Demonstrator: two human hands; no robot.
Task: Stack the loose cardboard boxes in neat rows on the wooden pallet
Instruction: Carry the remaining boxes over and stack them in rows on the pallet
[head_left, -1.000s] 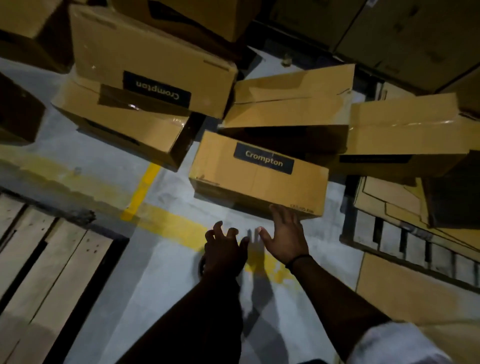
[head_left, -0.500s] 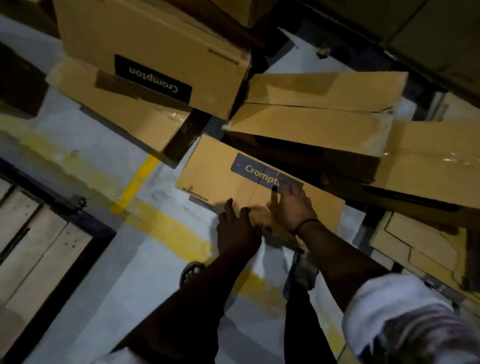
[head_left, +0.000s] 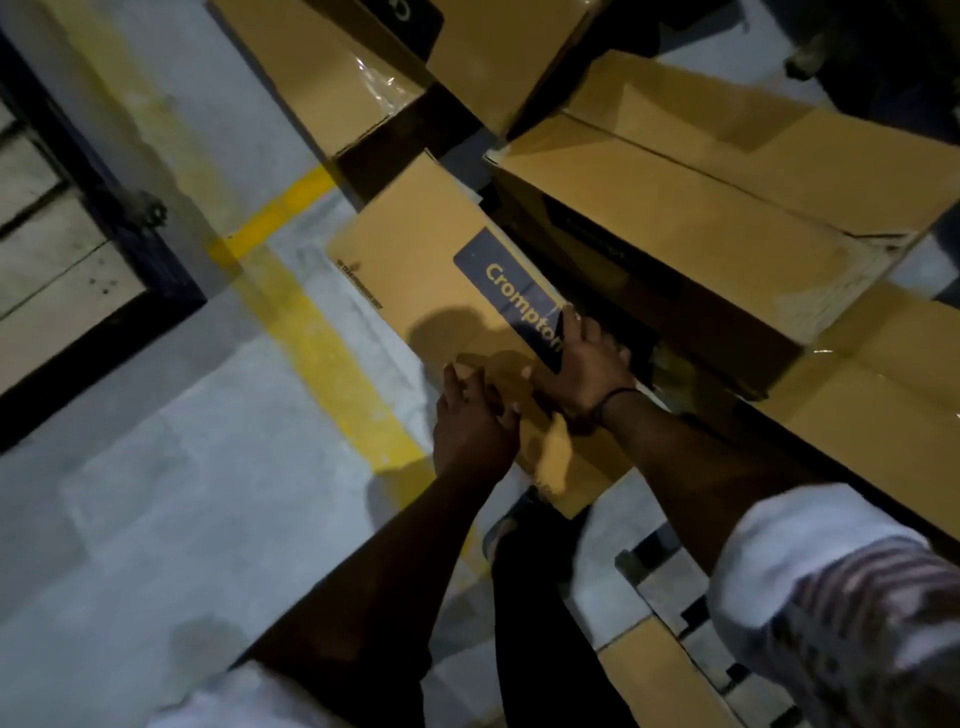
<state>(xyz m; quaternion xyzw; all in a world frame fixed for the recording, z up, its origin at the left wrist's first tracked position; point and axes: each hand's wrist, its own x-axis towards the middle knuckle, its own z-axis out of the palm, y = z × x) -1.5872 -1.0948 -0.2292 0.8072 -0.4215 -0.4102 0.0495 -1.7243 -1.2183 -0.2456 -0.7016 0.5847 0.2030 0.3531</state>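
A brown cardboard box with a blue "Crompton" label (head_left: 415, 260) lies on the floor in the middle of the view, wedged under a heap of loose boxes (head_left: 701, 208). My right hand (head_left: 582, 364) rests on its top at the far edge beside the label. The thumb lies on the top and the outer fingers curl over the edge into the dark gap. My left hand (head_left: 472, 421) is over the box's near side with fingers spread, touching the top. The wooden pallet (head_left: 52, 249) lies at the left edge, with no boxes on the part I can see.
More boxes are piled at the top (head_left: 337, 78) and at the right (head_left: 857, 395). A yellow line (head_left: 322, 338) crosses the grey floor. A second pallet with flat cardboard (head_left: 670, 597) sits at the lower right. My foot (head_left: 506, 525) is just below the box.
I have leaned in closer and the view has swung. Both hands moved from the floor in front of the box onto its top, the right hand reaching to the far edge.
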